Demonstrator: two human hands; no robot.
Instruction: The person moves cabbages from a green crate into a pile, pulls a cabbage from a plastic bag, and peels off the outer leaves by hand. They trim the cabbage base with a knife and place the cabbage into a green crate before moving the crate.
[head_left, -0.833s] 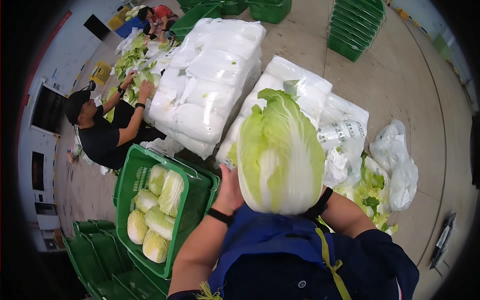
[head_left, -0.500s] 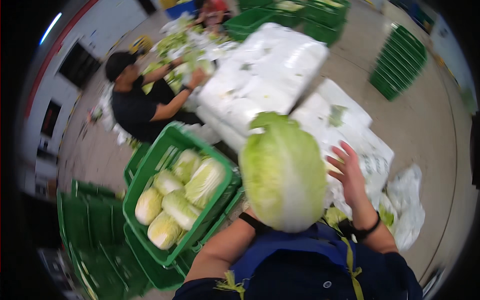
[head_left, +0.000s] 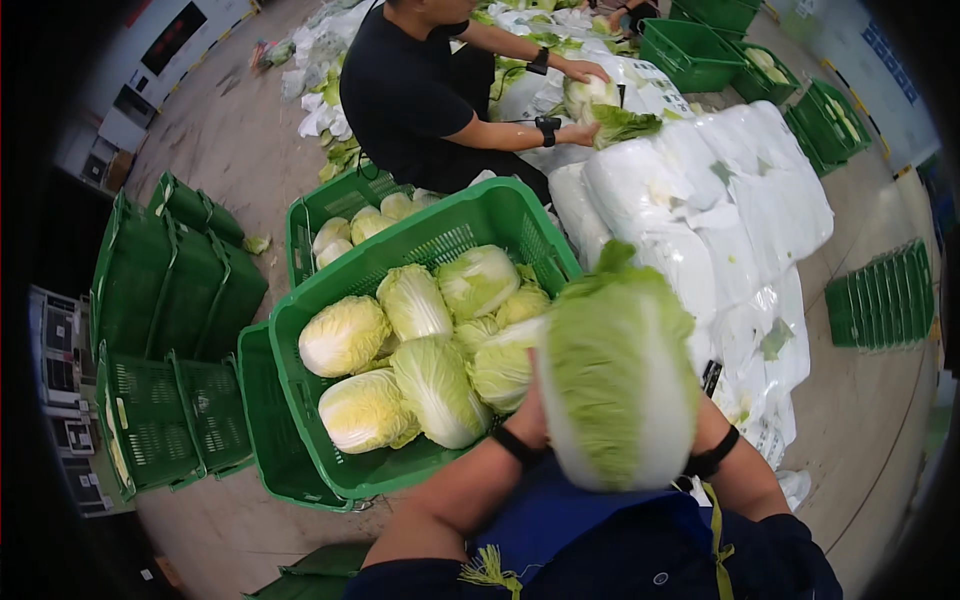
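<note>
Since half a second ago, right hand (head_left: 708,420) has gone from open beside the big cabbage (head_left: 620,380) to behind it; its grip I cannot tell. My left hand (head_left: 533,410) holds the other side. This one remains outside, I judge, close to the near right corner of the green crate (head_left: 515,215); leafy tip and long axis point away from me. Several packed cabbages (head_left: 435,390) already lie between the crate's edges.

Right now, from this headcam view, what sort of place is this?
Probably a vegetable packing or sorting floor. Signs: a green crate loaded with cabbages, a nested stack of crates on the floor, and white wrapped bundles beside a co-worker.
</note>
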